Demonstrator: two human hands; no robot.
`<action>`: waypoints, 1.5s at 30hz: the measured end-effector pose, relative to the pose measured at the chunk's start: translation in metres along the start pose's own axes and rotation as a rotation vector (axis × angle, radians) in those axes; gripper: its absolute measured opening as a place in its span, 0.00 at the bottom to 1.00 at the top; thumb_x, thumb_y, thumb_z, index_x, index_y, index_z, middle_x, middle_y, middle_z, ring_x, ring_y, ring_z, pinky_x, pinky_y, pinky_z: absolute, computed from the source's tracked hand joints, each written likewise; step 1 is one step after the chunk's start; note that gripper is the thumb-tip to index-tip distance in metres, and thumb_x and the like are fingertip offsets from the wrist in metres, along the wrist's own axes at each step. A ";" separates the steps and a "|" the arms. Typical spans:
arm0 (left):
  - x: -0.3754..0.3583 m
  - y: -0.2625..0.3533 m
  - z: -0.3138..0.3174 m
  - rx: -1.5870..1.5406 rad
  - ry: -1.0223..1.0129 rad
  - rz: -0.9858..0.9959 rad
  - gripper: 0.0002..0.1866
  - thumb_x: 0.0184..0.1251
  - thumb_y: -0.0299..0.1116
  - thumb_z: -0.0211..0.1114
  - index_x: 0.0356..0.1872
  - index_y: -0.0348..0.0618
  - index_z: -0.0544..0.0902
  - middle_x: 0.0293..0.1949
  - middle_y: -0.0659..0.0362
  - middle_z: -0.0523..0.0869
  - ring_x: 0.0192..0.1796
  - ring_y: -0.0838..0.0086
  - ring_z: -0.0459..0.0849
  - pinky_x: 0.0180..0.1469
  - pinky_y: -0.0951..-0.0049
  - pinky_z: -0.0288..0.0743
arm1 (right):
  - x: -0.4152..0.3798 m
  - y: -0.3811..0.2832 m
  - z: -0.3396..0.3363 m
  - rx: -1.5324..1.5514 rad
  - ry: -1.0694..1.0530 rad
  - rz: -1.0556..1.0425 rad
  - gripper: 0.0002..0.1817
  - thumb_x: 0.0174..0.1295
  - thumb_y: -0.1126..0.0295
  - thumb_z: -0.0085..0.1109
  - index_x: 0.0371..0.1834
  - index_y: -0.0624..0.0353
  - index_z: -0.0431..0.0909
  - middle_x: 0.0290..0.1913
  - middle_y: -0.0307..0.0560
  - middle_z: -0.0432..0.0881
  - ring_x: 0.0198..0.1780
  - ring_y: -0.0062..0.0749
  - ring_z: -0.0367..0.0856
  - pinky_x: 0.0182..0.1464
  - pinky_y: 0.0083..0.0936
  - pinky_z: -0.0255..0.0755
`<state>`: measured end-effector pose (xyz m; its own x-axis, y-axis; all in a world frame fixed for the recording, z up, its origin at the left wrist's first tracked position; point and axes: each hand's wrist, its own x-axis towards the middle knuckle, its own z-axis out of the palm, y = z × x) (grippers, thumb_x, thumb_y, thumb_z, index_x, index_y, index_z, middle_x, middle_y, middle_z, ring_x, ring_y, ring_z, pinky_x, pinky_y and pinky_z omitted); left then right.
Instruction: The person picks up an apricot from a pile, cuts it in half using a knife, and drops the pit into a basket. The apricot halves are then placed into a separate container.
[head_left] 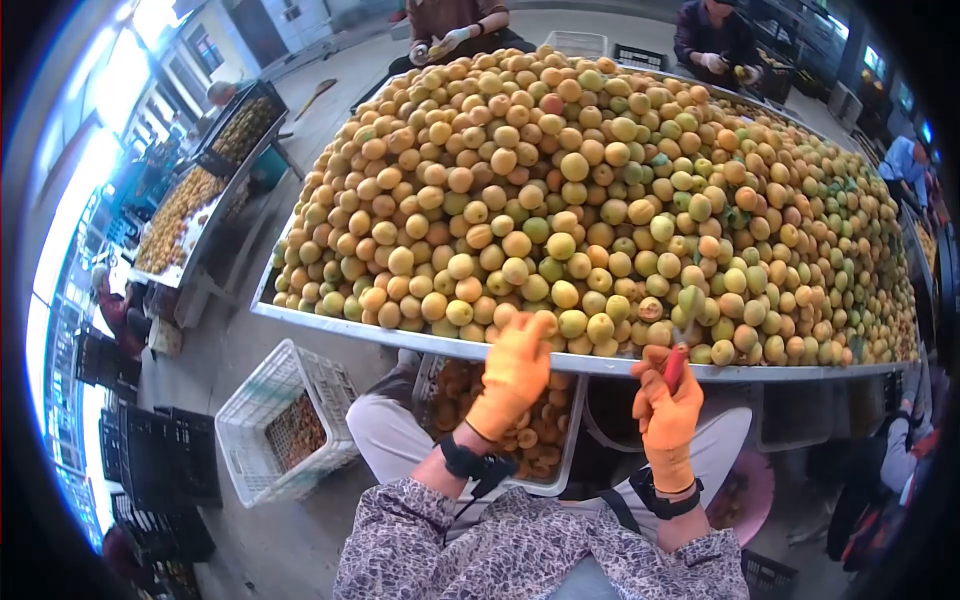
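Note:
A large heap of apricots [560, 245], yellow-orange with some green, fills the metal-edged table [420, 343] before me. My left hand [513, 375], in an orange glove, is at the table's near edge against the lowest apricots. Its fingers are curled, and what they may hold is hidden. My right hand [668, 415], gloved alike, is closed around a red-handled tool [675, 368] whose short metal tip points up toward the fruit. Below my left hand, a white crate [572, 440] between my knees contains cut, opened apricots [540, 455].
A white crate [285, 435] with dark pieces at its bottom stands on the floor at left. Black crates [165, 455] are stacked farther left. A pink basin [750, 490] lies by my right knee. Two people sit across the table; others work at the sides.

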<state>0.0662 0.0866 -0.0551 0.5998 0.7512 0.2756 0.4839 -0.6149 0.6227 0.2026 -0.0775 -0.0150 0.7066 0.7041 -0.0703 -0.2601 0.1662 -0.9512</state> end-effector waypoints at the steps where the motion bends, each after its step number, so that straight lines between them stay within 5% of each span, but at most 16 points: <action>1: 0.011 -0.010 0.003 0.039 -0.006 0.020 0.24 0.56 0.31 0.68 0.56 0.47 0.76 0.53 0.53 0.79 0.52 0.52 0.79 0.53 0.59 0.74 | -0.002 0.000 0.002 0.005 -0.011 0.032 0.13 0.66 0.78 0.54 0.53 0.68 0.74 0.37 0.47 0.83 0.17 0.16 0.70 0.15 0.12 0.56; 4: 0.032 -0.019 0.012 0.170 -0.074 0.077 0.27 0.54 0.33 0.70 0.57 0.47 0.75 0.52 0.53 0.78 0.54 0.52 0.76 0.55 0.57 0.72 | -0.005 0.003 0.001 0.022 -0.117 0.085 0.14 0.67 0.77 0.52 0.55 0.69 0.72 0.36 0.47 0.82 0.17 0.14 0.68 0.19 0.12 0.58; 6: 0.040 -0.013 0.011 0.368 -0.326 0.021 0.27 0.54 0.33 0.69 0.57 0.48 0.75 0.53 0.52 0.77 0.57 0.52 0.74 0.58 0.56 0.70 | -0.009 -0.001 -0.001 0.014 -0.146 0.101 0.14 0.70 0.71 0.53 0.55 0.67 0.70 0.30 0.42 0.79 0.17 0.12 0.63 0.20 0.12 0.56; 8: 0.037 -0.010 0.002 0.389 -0.325 0.052 0.25 0.59 0.33 0.68 0.60 0.47 0.75 0.54 0.54 0.79 0.56 0.58 0.77 0.55 0.63 0.73 | -0.013 0.000 -0.005 0.031 -0.197 0.093 0.14 0.72 0.64 0.54 0.51 0.63 0.69 0.27 0.38 0.75 0.17 0.12 0.60 0.20 0.12 0.52; 11: 0.019 -0.004 -0.013 -1.179 -0.295 -0.219 0.25 0.67 0.36 0.66 0.62 0.37 0.73 0.50 0.56 0.79 0.46 0.75 0.78 0.44 0.77 0.74 | -0.024 -0.008 -0.012 0.032 -0.236 0.098 0.18 0.72 0.55 0.54 0.48 0.60 0.67 0.26 0.37 0.72 0.17 0.12 0.57 0.20 0.12 0.50; 15: -0.004 0.025 -0.032 -1.653 -0.409 -0.292 0.32 0.61 0.35 0.72 0.64 0.36 0.71 0.51 0.56 0.78 0.48 0.75 0.78 0.50 0.76 0.74 | -0.044 -0.032 -0.005 -0.014 -0.300 0.233 0.20 0.71 0.52 0.53 0.46 0.60 0.70 0.25 0.37 0.72 0.17 0.12 0.59 0.19 0.12 0.50; 19: -0.017 0.056 -0.051 -1.192 -0.414 -0.261 0.32 0.51 0.30 0.75 0.60 0.35 0.75 0.50 0.59 0.76 0.50 0.74 0.76 0.57 0.76 0.69 | -0.056 -0.041 0.000 0.014 -0.373 0.240 0.21 0.72 0.51 0.51 0.45 0.62 0.72 0.23 0.35 0.70 0.18 0.12 0.58 0.20 0.13 0.50; 22: -0.021 0.056 -0.046 -0.757 -0.383 0.113 0.26 0.51 0.31 0.75 0.54 0.37 0.79 0.48 0.60 0.76 0.52 0.74 0.75 0.58 0.72 0.69 | -0.060 -0.037 0.001 0.026 -0.435 0.180 0.21 0.73 0.51 0.51 0.46 0.62 0.73 0.21 0.33 0.67 0.18 0.11 0.56 0.21 0.13 0.49; 24: -0.026 0.066 -0.051 -0.722 -0.369 0.169 0.24 0.54 0.28 0.73 0.54 0.38 0.78 0.48 0.60 0.78 0.49 0.75 0.77 0.54 0.75 0.72 | -0.062 -0.040 0.002 -0.037 -0.431 0.164 0.21 0.73 0.52 0.51 0.45 0.62 0.73 0.21 0.32 0.67 0.19 0.11 0.56 0.21 0.13 0.49; 26: -0.032 0.077 -0.056 -0.843 -0.551 -0.109 0.24 0.57 0.24 0.71 0.56 0.40 0.76 0.47 0.60 0.80 0.44 0.77 0.80 0.48 0.77 0.76 | -0.063 -0.040 0.001 -0.095 -0.418 0.132 0.20 0.74 0.52 0.50 0.43 0.62 0.74 0.21 0.31 0.67 0.20 0.11 0.56 0.22 0.14 0.49; 27: -0.033 0.074 -0.049 -0.817 -0.468 0.105 0.24 0.59 0.21 0.70 0.56 0.41 0.73 0.44 0.60 0.82 0.41 0.78 0.82 0.44 0.78 0.78 | -0.064 -0.040 0.001 -0.129 -0.416 0.117 0.20 0.74 0.53 0.50 0.43 0.62 0.74 0.21 0.31 0.67 0.20 0.11 0.57 0.22 0.14 0.50; 32: -0.041 0.075 -0.048 -0.772 -0.510 0.021 0.25 0.58 0.22 0.71 0.56 0.41 0.72 0.42 0.59 0.82 0.43 0.77 0.82 0.47 0.75 0.78 | -0.066 -0.041 -0.002 -0.198 -0.423 0.082 0.18 0.74 0.55 0.51 0.42 0.63 0.75 0.21 0.30 0.67 0.23 0.12 0.58 0.25 0.15 0.53; 37: -0.047 0.081 -0.048 -0.709 -0.494 0.066 0.23 0.60 0.23 0.70 0.55 0.41 0.71 0.40 0.56 0.82 0.42 0.74 0.82 0.46 0.74 0.77 | -0.066 -0.046 -0.006 -0.450 -0.440 -0.036 0.15 0.74 0.60 0.51 0.41 0.63 0.74 0.19 0.43 0.69 0.21 0.26 0.63 0.25 0.24 0.60; 39: -0.051 0.079 -0.041 -0.647 -0.463 0.072 0.24 0.57 0.25 0.68 0.54 0.42 0.70 0.42 0.48 0.81 0.44 0.54 0.83 0.46 0.62 0.77 | -0.067 -0.046 -0.008 -0.516 -0.444 -0.051 0.14 0.74 0.61 0.51 0.40 0.63 0.73 0.19 0.48 0.68 0.20 0.32 0.63 0.25 0.27 0.61; 42: -0.054 0.083 -0.043 -0.593 -0.483 0.048 0.24 0.56 0.27 0.69 0.53 0.43 0.70 0.44 0.47 0.81 0.46 0.47 0.81 0.46 0.57 0.76 | -0.068 -0.046 -0.008 -0.622 -0.450 -0.081 0.14 0.73 0.62 0.50 0.39 0.63 0.72 0.18 0.54 0.67 0.19 0.44 0.64 0.24 0.31 0.61; 45: -0.056 0.084 -0.038 -0.514 -0.450 0.080 0.23 0.57 0.27 0.71 0.51 0.41 0.71 0.37 0.51 0.82 0.38 0.60 0.82 0.44 0.66 0.77 | -0.070 -0.033 -0.014 -0.631 -0.438 -0.086 0.13 0.73 0.62 0.51 0.37 0.63 0.71 0.18 0.56 0.67 0.19 0.50 0.64 0.23 0.33 0.61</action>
<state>0.0493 0.0021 0.0093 0.8813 0.4670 0.0729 0.1305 -0.3887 0.9121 0.1711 -0.1420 0.0171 0.3482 0.9373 0.0123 0.3017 -0.0996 -0.9482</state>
